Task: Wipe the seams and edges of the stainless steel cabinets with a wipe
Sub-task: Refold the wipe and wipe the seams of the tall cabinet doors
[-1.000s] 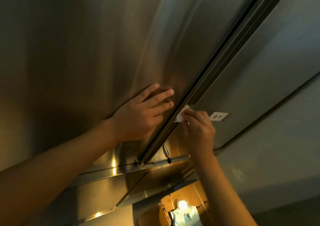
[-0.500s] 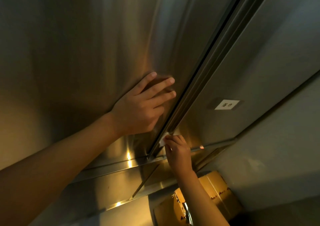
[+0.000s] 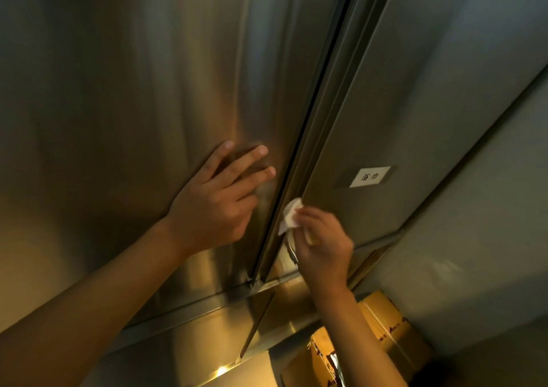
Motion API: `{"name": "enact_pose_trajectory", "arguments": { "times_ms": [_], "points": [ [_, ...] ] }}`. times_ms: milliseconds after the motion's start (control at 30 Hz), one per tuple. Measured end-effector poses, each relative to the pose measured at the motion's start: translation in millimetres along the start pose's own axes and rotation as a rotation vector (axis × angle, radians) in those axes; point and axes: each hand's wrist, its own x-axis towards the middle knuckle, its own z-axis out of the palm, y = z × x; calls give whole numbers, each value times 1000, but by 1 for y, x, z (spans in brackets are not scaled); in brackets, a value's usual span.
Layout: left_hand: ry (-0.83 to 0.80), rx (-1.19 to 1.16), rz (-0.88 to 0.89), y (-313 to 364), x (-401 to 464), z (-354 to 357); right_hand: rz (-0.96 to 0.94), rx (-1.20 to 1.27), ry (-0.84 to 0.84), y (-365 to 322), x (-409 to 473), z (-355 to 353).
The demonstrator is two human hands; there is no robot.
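The left hand point(image 3: 213, 205) lay left of the seam point(image 3: 292, 179), fingers spread, likely steadying the door point(image 3: 133, 104); the right hand point(image 3: 321, 247) pinched the wipe point(image 3: 290, 217) against it.

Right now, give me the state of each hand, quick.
Left hand: open, fingers straight, pressed flat on the left cabinet door.
Right hand: closed, pinching the white wipe at the door seam.

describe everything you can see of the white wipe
The wipe is a small, crumpled white piece, soft like paper or thin cloth. The right hand pinches its lower part, so only the upper part shows. It is pressed against the vertical seam between the two steel doors, low down, below and left of the white label.
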Motion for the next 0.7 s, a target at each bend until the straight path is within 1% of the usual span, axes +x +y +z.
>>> {"name": "enact_pose_trajectory", "arguments": {
  "times_ms": [67, 133, 267, 333, 500, 567, 700],
  "points": [
    [9, 0, 0, 0, 1, 0, -38, 6, 137, -22, 34, -20],
    [7, -2, 8, -1, 1, 0, -95, 18, 209, -37, 63, -29],
    [2, -20, 1, -1, 1, 1, -181, 21, 298, -49, 106, -20],
    [6, -19, 1, -1, 1, 1, -191, 27, 324, -50, 119, -11],
    [21, -3, 1, 0, 1, 2, -179, 1, 329, -36, 106, 8],
    [22, 11, 6, 0, 1, 2, -169, -2, 300, -26, 86, 14],
    [18, 26, 12, -1, 1, 3, -84, 16, 229, -8, 38, 32]
  ]
}}
